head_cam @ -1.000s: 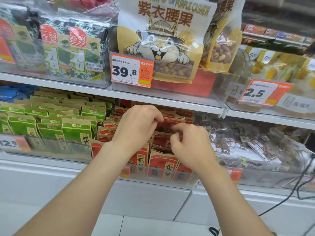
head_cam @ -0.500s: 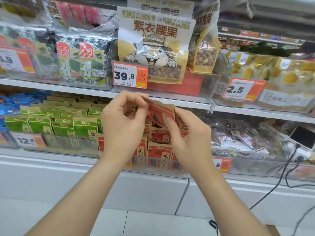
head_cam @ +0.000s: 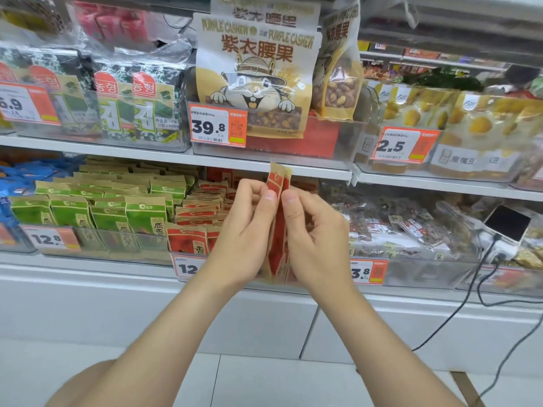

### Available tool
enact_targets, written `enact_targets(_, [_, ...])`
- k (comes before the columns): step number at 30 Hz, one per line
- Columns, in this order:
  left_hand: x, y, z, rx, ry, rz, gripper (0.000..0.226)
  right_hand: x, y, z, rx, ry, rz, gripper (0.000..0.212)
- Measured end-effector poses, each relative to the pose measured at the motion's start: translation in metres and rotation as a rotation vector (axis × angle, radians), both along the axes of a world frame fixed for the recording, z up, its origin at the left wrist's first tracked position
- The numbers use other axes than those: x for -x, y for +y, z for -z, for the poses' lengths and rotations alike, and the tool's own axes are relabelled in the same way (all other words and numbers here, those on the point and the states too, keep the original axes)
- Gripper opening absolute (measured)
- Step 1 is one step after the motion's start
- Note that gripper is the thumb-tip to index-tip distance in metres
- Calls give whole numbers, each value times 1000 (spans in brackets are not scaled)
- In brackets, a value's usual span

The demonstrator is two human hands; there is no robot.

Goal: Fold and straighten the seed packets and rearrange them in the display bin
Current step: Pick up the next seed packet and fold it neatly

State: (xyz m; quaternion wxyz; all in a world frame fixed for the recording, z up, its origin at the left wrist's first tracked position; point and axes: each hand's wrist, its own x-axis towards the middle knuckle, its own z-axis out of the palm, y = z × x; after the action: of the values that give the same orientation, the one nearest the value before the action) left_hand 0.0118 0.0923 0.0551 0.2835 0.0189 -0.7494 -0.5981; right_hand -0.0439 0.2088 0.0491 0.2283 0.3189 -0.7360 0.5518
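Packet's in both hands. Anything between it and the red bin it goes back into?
Nothing visible. The left hand and right hand pinch the red packet upright before the display bin. Other red packets fill its left side; the slot behind the hands is hidden.

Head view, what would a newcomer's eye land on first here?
First, the red packet held upright at centre frame, pinched between the left grip and the right grip. Next, the big cashew bag with its cartoon animal, directly above, and the orange 39.8 tag at its lower left. Green packets stand in rows at the left.
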Motion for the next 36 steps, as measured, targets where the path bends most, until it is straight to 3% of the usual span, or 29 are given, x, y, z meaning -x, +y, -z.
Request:
enact_targets(4, [4, 2, 8, 65, -25, 53, 40, 5, -2, 7, 48, -167, -81, 27])
enact_targets(11, [8, 7, 11, 16, -38, 49, 33, 1, -5, 2, 293, -502, -144, 15])
enact_targets(15, [8, 9, 10, -39, -50, 50, 32, 0, -4, -1, 303, -542, -179, 11])
enact_targets(18, [7, 7, 7, -135, -58, 22, 34, -1, 1, -6, 196, -558, -266, 8])
enact_targets(23, [8, -2, 4, -386, -79, -38, 52, -3, 12, -6, -213, -587, -384, 30])
enact_targets(25, [8, -5, 3, -412, -99, -34, 51, -2, 12, -5, -192, -620, -392, 25])
enact_targets(28, [8, -6, 2, -329, -110, 25, 45, 2, 10, -5, -27, -586, -280, 35])
enact_targets(30, [5, -6, 3, -218, -151, 50, 54, 5, 8, -4, 41, -576, -189, 48])
enact_targets(36, [1, -1, 10, 175, -154, -2, 45, 12, 10, 1, 72, -595, -150, 69])
